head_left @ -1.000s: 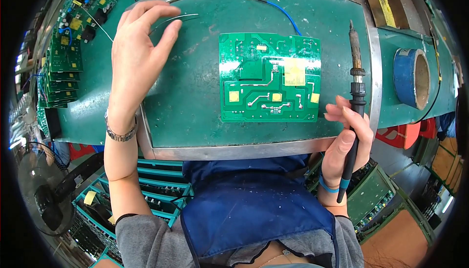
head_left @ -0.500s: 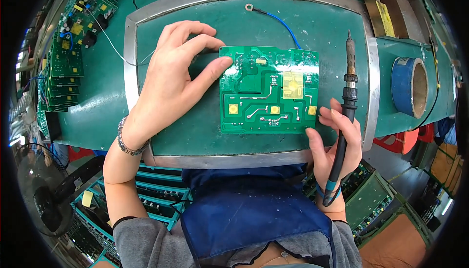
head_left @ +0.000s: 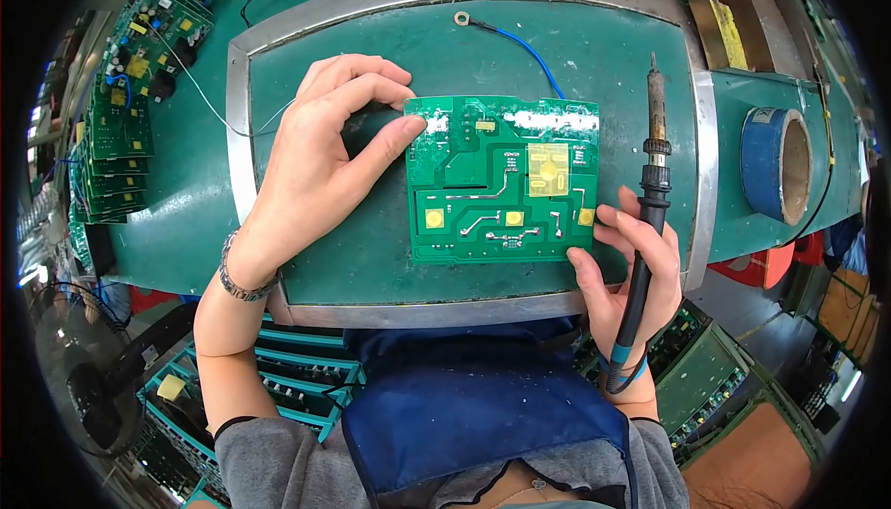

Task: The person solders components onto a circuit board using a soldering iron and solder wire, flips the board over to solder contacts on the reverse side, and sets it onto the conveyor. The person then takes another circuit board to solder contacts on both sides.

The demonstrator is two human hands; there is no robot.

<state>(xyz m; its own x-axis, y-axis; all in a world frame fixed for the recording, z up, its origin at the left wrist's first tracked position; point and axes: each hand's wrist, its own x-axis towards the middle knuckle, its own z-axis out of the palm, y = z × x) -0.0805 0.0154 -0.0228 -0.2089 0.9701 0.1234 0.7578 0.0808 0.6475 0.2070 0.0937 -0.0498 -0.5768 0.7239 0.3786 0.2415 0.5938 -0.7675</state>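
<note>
A green circuit board (head_left: 483, 161) with yellow tape patches and solder tracks faces up over the green work surface. At its upper left corner, my left hand (head_left: 325, 138) grips the edge between thumb and fingers. My right hand (head_left: 640, 272) holds a black-handled soldering iron (head_left: 654, 180), its tip pointing away from me, off to the right of the board. Thumb and fingers of that hand are also at the board's lower right corner. A blue wire (head_left: 529, 51) with a ring terminal (head_left: 462, 19) runs out from the board's far edge.
A metal frame (head_left: 445, 312) borders the work surface. Several stacked circuit boards (head_left: 121, 124) stand at far left, and a thin silvery wire (head_left: 197, 82) runs from there toward my left hand. On the right lie a blue tape roll (head_left: 766, 166) and a metal tray (head_left: 752, 22).
The whole view has shifted slightly. The glare on the board has moved to its far edge, as its tilt changed a little. Both hands keep their holds.
</note>
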